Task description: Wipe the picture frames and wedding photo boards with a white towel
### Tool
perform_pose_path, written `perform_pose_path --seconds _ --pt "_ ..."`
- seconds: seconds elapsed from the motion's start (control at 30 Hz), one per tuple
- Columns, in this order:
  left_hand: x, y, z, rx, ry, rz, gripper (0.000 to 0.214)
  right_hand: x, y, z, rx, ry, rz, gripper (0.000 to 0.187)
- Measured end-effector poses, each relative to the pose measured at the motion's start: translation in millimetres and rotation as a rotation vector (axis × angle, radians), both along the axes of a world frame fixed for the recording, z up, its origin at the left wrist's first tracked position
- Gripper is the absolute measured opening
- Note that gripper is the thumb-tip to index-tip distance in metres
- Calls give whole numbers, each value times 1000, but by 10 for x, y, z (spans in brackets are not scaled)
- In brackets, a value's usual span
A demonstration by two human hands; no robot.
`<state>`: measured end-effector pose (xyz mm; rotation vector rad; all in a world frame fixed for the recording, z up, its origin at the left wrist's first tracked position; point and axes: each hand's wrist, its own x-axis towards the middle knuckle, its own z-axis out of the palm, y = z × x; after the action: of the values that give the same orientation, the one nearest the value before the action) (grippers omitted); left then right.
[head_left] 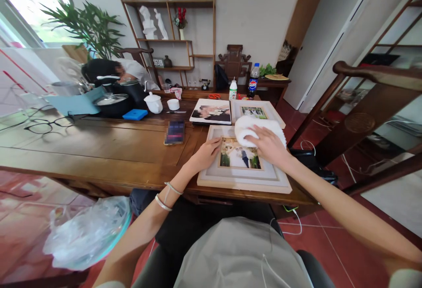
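Observation:
A pale photo frame [207, 177] lies flat at the table's front edge, a wedding picture [240, 155] in its middle. My left hand [208, 152] rests on the left part of this frame, its fingers stretched flat and holding nothing. In my right hand [267, 145] is a folded white towel [260, 126], pressed against the frame's upper right. Behind, partly covered by the towel, lies a second photo frame [271, 108]. To its left is a white-bordered photo panel [211, 111] with a couple on it.
Left of the frames on the wooden table [138, 147] are a phone [174, 132], a blue box [135, 114], a white teapot [153, 102] and glasses [49, 124]. A yogurt bottle [233, 90] and cola bottle [253, 81] stand behind. Another person [132, 74] leans at the far left.

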<state>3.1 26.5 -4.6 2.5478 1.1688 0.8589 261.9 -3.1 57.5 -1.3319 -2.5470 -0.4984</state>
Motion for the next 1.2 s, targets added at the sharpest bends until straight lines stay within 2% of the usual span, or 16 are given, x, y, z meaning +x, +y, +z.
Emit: perform_pose_path --seconds 0.1,0.2,0.3,0.4,0.5,0.57,0.63,0.7,0.87,0.93,1.03,1.1,1.2 --pt "-1 -6 11 2 -3 11 37 50 190 -5 56 -22 -26 57" --pt "-4 -8 14 8 0 18 36 17 165 -45 -5 -82 -49 54" --pt "-1 -7 9 15 2 22 36 -92 -99 -35 -66 -124 -96 50" --pt "5 -3 1 19 -13 23 37 -235 -526 47 -160 -134 -103 48" --pt "10 3 -5 19 -20 18 36 -355 -930 104 -248 -100 -29 49" --pt "11 6 -7 25 -14 10 36 -389 -1070 87 -249 -49 43 52" --pt "9 6 -6 34 -4 -1 37 -367 -1054 36 -224 5 87 54" --pt "7 -2 -1 40 3 -5 37 -289 -891 -18 -197 31 73 54" --pt "14 -39 21 25 2 -1 38 -48 -273 -24 -75 -17 -114 54" --pt "20 -46 23 14 -16 7 39 -36 -148 10 -47 -44 -166 53" --pt "28 -41 9 5 -39 10 40 -159 -236 43 -83 -84 -175 44" --pt "31 -31 -4 8 -37 11 41 -301 -462 44 -136 -83 -122 39" --pt "34 -15 -13 24 -16 9 41 -506 -893 19 -213 -33 44 40"
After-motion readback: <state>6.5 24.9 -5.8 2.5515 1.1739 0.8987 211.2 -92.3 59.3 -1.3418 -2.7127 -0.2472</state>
